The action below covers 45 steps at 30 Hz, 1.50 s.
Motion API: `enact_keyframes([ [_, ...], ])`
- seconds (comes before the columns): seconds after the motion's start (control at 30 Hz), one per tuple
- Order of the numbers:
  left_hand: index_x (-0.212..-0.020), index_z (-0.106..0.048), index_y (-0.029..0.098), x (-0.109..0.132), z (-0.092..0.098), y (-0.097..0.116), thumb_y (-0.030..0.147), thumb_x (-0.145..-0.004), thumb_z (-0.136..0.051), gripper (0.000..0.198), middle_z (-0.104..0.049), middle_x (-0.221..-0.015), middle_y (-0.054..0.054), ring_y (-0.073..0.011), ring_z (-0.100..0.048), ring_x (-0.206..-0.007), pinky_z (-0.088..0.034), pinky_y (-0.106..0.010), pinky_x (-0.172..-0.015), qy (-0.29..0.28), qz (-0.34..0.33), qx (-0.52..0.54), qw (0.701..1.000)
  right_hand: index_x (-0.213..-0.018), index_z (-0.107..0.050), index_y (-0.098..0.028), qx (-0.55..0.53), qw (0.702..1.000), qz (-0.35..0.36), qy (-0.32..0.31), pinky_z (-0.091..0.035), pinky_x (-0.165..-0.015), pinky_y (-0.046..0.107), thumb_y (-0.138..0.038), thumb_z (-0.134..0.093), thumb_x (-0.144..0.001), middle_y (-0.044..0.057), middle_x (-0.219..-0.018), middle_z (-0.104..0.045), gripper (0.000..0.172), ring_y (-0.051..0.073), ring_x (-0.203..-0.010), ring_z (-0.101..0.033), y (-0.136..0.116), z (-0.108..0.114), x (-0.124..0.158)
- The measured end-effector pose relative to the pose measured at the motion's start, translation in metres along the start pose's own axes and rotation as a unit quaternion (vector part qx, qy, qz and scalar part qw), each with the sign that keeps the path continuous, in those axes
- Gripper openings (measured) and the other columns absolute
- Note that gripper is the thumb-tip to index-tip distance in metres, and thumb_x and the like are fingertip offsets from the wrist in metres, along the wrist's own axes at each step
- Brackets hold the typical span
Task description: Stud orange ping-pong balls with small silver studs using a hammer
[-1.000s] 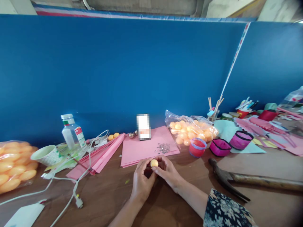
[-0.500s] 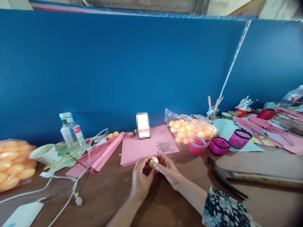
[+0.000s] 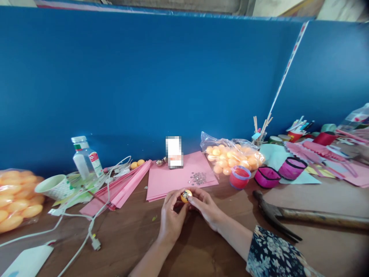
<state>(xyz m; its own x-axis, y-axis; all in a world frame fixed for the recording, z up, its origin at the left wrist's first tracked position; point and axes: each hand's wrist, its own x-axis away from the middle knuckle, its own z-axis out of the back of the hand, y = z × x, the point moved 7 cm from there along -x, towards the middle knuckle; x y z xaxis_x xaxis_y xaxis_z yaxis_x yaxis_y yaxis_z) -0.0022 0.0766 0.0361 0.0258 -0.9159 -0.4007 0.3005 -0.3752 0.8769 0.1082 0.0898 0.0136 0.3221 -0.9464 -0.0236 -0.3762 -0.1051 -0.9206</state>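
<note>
Between both hands is a small orange ball (image 3: 186, 195) with shiny silvery pieces on the side facing me. My left hand (image 3: 172, 215) curls its fingers and thumb round the ball's left side. On the other side, my right hand (image 3: 206, 207) has its thumb against the silvery part and its fingers behind. Just beyond the hands, several small silvery pieces (image 3: 198, 178) lie scattered on a stack of pink paper sheets (image 3: 170, 182). What the fingers do behind the ball is hidden.
A claw hammer (image 3: 288, 213) lies to the right. Behind it stand a red cup (image 3: 240, 177) and a clear bag of orange balls (image 3: 227, 154). On the left are white cables (image 3: 100, 204), a paper cup (image 3: 54, 186), a glass bottle (image 3: 86, 157) and another bag of balls (image 3: 20, 200).
The ball has turned slightly in the fingers, and its silvery part shows more toward me. Both hands stay in nearly the same place.
</note>
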Motion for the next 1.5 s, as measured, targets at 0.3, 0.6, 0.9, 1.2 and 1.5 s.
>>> enact_keyframes([
  [0.3,-0.104,-0.054,0.017,-0.006,0.004,-0.018,0.032,-0.070,-0.059,0.038,-0.060,-0.105,-0.009,-0.0211,-0.059,-0.094,-0.048,-0.034,-0.082,0.015,0.095,0.001,0.995,-0.113,-0.045,-0.023,0.167,0.978,0.032,0.118,-0.050,-0.069,0.031,-0.037,-0.059,-0.073,0.007,-0.112,-0.054,0.044,0.019,-0.092,-0.056,-0.005,0.015,0.005],
  [0.6,-0.112,-0.053,0.017,-0.004,0.002,-0.022,0.038,-0.065,-0.063,0.053,-0.062,-0.109,-0.010,-0.0224,-0.060,-0.095,-0.049,-0.031,-0.081,0.014,0.149,0.010,0.989,-0.117,-0.045,-0.020,0.655,0.689,0.268,0.156,-0.037,-0.092,0.042,-0.022,-0.052,-0.077,0.008,-0.110,-0.057,0.041,0.022,-0.102,-0.049,-0.133,0.019,0.119],
  [0.9,-0.120,-0.047,0.022,-0.005,-0.002,-0.024,0.039,-0.070,-0.059,0.053,-0.059,-0.114,-0.009,-0.0216,-0.058,-0.100,-0.044,-0.035,-0.090,-0.006,0.116,0.034,0.993,-0.119,-0.046,-0.014,0.845,0.483,0.056,0.222,-0.036,-0.092,0.040,-0.007,-0.041,-0.067,0.012,-0.119,-0.052,0.053,0.025,-0.110,-0.044,-0.154,0.179,0.182],
  [1.2,-0.117,-0.049,0.020,-0.002,-0.007,-0.023,0.032,-0.065,-0.066,0.056,-0.063,-0.106,-0.006,-0.0188,-0.061,-0.093,-0.046,-0.033,-0.086,-0.029,0.157,0.212,0.964,-0.104,-0.056,-0.018,0.868,0.479,0.013,0.132,-0.042,-0.079,0.034,-0.003,-0.039,-0.070,0.010,-0.097,-0.060,0.041,0.021,-0.089,-0.055,-0.126,0.192,0.173],
  [1.5,-0.116,-0.050,0.022,0.006,-0.019,-0.015,0.021,-0.063,-0.070,0.058,-0.065,-0.092,-0.003,-0.0142,-0.062,-0.082,-0.049,-0.026,-0.075,-0.071,0.216,0.344,0.911,-0.097,-0.054,-0.016,0.839,0.531,-0.092,0.078,-0.042,-0.063,0.034,-0.019,-0.042,-0.073,0.010,-0.078,-0.062,0.027,0.025,-0.071,-0.060,-0.109,0.177,0.171],
])
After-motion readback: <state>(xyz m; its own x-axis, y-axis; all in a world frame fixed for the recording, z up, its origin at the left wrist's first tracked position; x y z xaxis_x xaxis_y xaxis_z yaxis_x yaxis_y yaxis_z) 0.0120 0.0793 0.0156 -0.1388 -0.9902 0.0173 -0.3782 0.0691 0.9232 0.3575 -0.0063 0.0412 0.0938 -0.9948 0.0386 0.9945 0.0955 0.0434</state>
